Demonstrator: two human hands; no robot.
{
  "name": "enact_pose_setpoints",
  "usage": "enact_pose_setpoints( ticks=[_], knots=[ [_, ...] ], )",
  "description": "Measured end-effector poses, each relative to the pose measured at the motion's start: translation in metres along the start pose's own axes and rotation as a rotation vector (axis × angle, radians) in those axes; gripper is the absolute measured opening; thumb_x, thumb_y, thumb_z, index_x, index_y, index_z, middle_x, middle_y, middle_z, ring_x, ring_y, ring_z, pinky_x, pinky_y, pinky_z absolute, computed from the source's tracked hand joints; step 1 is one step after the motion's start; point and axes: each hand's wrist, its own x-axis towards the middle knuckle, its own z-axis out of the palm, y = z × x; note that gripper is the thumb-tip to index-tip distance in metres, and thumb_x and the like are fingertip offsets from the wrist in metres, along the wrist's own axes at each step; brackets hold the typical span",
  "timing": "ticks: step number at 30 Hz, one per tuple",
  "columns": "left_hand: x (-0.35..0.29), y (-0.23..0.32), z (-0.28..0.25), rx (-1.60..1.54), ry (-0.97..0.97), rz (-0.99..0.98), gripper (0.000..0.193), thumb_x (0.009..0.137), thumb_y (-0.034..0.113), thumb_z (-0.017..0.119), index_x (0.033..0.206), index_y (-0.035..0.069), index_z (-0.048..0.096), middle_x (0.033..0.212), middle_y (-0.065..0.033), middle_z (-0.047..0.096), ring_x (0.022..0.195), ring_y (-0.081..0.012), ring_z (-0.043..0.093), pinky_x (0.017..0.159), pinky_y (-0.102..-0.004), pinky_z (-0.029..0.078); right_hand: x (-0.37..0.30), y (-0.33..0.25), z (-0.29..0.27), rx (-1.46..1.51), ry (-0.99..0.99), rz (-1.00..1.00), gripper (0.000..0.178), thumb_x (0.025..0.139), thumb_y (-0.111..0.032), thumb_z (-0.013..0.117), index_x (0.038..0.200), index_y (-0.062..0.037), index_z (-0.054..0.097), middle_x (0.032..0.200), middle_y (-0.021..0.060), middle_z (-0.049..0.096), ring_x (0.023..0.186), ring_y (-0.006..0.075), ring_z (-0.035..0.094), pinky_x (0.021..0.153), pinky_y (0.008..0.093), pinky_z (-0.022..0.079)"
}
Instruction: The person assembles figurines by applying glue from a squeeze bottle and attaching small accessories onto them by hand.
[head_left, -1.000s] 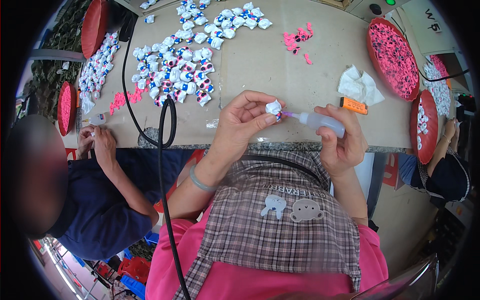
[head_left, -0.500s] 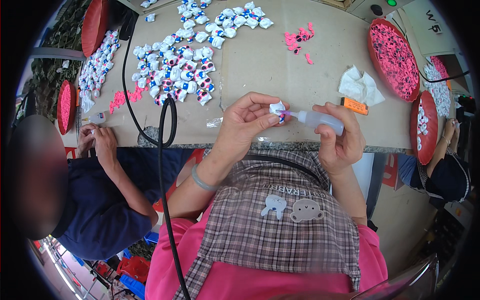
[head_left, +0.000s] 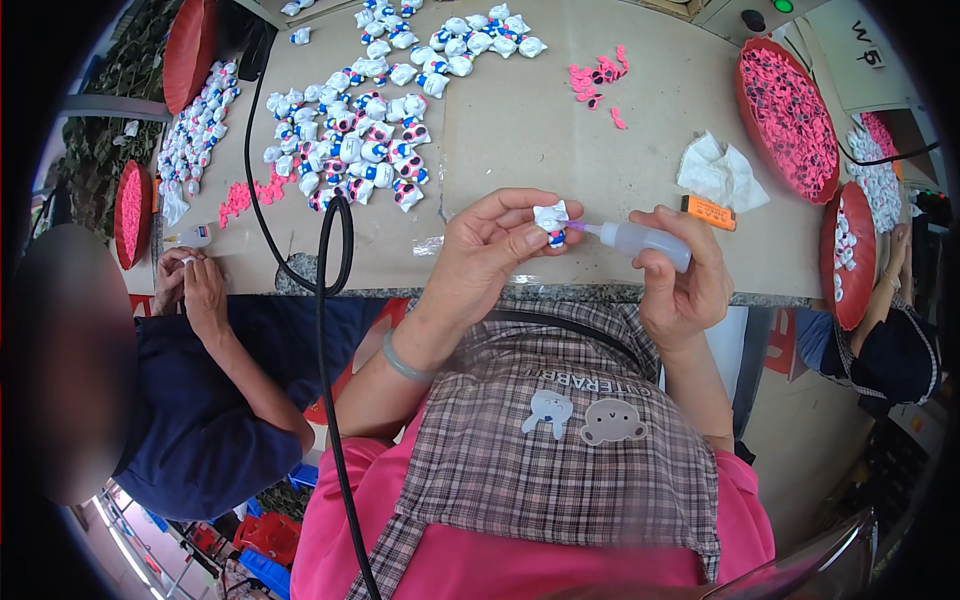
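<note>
Between thumb and fingers, my left hand [head_left: 500, 238] pinches a small white cat-like figurine [head_left: 551, 222] with a blue body, held upright above the table's near edge. My right hand [head_left: 690, 275] is closed round a translucent squeeze bottle [head_left: 650, 245] lying sideways. Its thin purple nozzle [head_left: 580, 227] points left and reaches the figurine's side; whether it touches cannot be told. Beyond my left hand lies a pile of similar figurines [head_left: 350, 147], several with pink pieces on them. Small pink glasses-shaped pieces [head_left: 600, 75] are scattered at the far middle.
A red tray of pink pieces [head_left: 765, 130] stands at the right, above another red tray [head_left: 850, 250] with white parts. A crumpled tissue [head_left: 715, 170] and an orange box [head_left: 708, 211] lie nearer. A black cable [head_left: 324, 290] hangs across the left. Co-workers' hands [head_left: 200, 290] are at the left and far right.
My left hand has turned the figurine, so more of its blue body shows. The bottle's nozzle has shifted slightly right.
</note>
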Motion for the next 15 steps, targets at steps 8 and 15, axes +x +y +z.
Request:
enact_pose_setpoints(
  ticks=[8,15],
  knots=[
    [0.0001,0.0013,-0.0003,-0.088,-0.032,-0.037,0.030,0.092,0.006,0.055,0.121,-0.001,0.054,0.118,-0.0182,0.061,0.104,-0.0230,0.063,0.091,-0.0336,0.050,-0.0023,0.0015,0.0007,0.010,0.019,0.006,0.033,0.085,-0.018,0.068,0.108,0.0036,0.057,0.086,0.0150,0.068,0.070,0.0229,0.065,0.059,0.0284,0.051],
    [0.0001,0.0004,0.0001,-0.084,-0.023,-0.046,0.030,0.092,0.006,0.054,0.121,-0.001,0.054,0.118,-0.0182,0.061,0.103,-0.0229,0.063,0.091,-0.0334,0.050,-0.0025,0.0033,0.0001,-0.012,0.021,-0.005,0.034,0.085,-0.019,0.068,0.108,0.0030,0.057,0.086,0.0147,0.068,0.071,0.0232,0.066,0.060,0.0287,0.052]
  ],
)
